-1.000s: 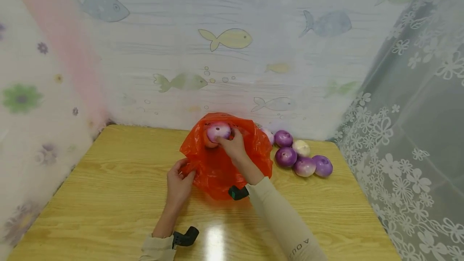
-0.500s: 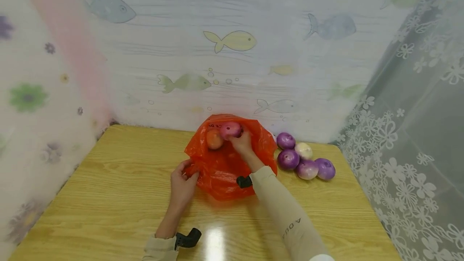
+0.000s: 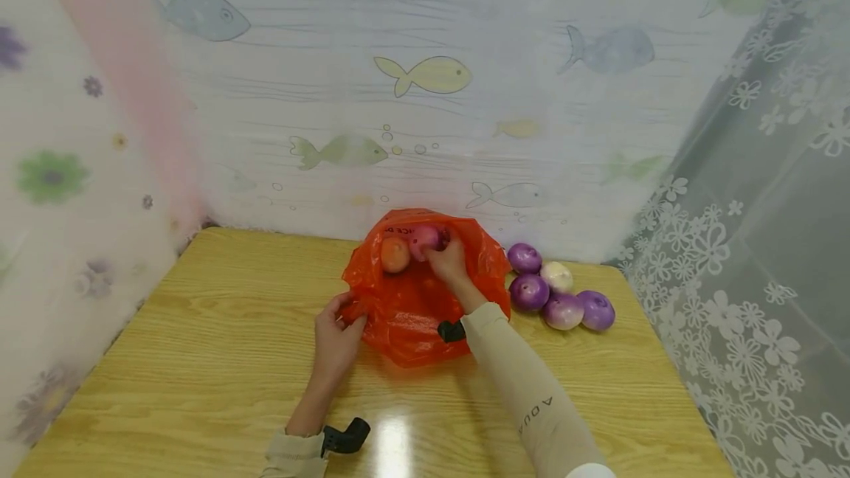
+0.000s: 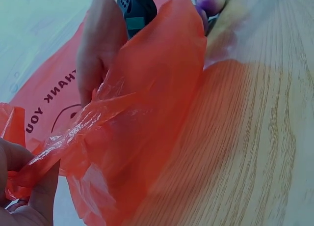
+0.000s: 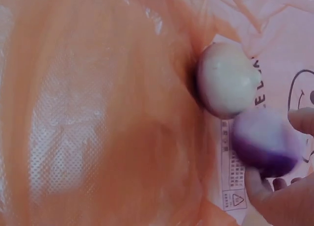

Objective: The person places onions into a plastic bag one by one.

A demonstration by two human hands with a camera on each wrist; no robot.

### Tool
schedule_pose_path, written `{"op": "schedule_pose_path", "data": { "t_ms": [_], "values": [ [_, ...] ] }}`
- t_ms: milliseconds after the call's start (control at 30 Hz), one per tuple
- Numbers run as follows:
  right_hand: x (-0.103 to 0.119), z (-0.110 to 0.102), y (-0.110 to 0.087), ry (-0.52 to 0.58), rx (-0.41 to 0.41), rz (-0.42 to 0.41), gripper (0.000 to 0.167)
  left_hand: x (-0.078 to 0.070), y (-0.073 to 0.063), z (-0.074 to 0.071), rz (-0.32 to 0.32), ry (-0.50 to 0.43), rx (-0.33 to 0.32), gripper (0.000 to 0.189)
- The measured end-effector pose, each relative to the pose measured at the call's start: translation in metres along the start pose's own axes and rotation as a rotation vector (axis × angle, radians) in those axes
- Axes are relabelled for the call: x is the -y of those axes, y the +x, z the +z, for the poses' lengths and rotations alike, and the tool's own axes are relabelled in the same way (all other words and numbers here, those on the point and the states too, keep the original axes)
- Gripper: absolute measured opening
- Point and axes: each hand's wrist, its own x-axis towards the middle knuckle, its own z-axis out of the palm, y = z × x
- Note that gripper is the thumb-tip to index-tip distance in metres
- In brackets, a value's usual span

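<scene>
A red plastic bag (image 3: 412, 316) lies on the table with its mouth spread toward me. My left hand (image 3: 337, 338) pinches the bag's left edge between thumb and fingers, and the left wrist view shows the film (image 4: 49, 157) bunched there. Inside the bag, my right hand (image 3: 451, 260) holds a purple-and-white onion (image 5: 267, 142), thumb on one side and fingers under it. A paler onion (image 5: 226, 81) rests against the bag's wall right beside it; through the red film's tint it looks orange in the head view.
To the right of the bag, several purple onions (image 3: 529, 292) and a white one (image 3: 556, 276) sit clustered on the wooden table (image 3: 219, 345). A fish-patterned curtain (image 3: 425, 124) hangs along the table's back edge.
My right hand has carried the onion deeper into the bag and slightly right, uncovering the paler onion beside it. The left hand keeps its pinch on the bag's edge.
</scene>
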Motion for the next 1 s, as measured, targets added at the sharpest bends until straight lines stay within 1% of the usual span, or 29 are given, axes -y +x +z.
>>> {"op": "schedule_pose_path", "data": {
  "t_ms": [100,233,333,433,567,667,733,867,1000],
  "values": [
    [0.001,-0.002,-0.001,0.024,-0.016,0.017,0.059,0.0,0.001,0.002,-0.011,-0.001,0.001,0.038],
    [0.004,-0.005,-0.004,0.027,-0.009,0.027,0.059,-0.002,0.002,0.005,-0.015,0.001,-0.006,0.037],
    [0.008,-0.008,-0.009,0.039,0.018,0.031,0.059,-0.003,0.002,0.006,-0.016,-0.001,-0.006,0.037],
    [0.015,-0.012,-0.017,0.074,0.073,0.046,0.065,-0.002,0.001,0.005,-0.015,0.001,-0.004,0.037],
    [0.033,-0.021,-0.033,0.094,0.157,0.036,0.069,-0.003,0.0,0.004,-0.015,0.014,0.001,0.036],
    [0.046,-0.03,-0.048,0.091,0.205,0.015,0.067,-0.002,0.0,0.003,-0.016,0.017,-0.001,0.036],
    [0.053,-0.036,-0.057,0.109,0.231,0.005,0.066,-0.002,0.0,0.003,-0.019,0.011,-0.003,0.036],
    [0.06,-0.049,-0.074,0.147,0.256,-0.019,0.06,-0.001,-0.001,0.002,-0.013,-0.006,0.002,0.036],
    [0.062,-0.061,-0.09,0.192,0.299,-0.018,0.055,-0.001,-0.003,0.002,0.002,-0.015,0.002,0.037]
  ]
}}
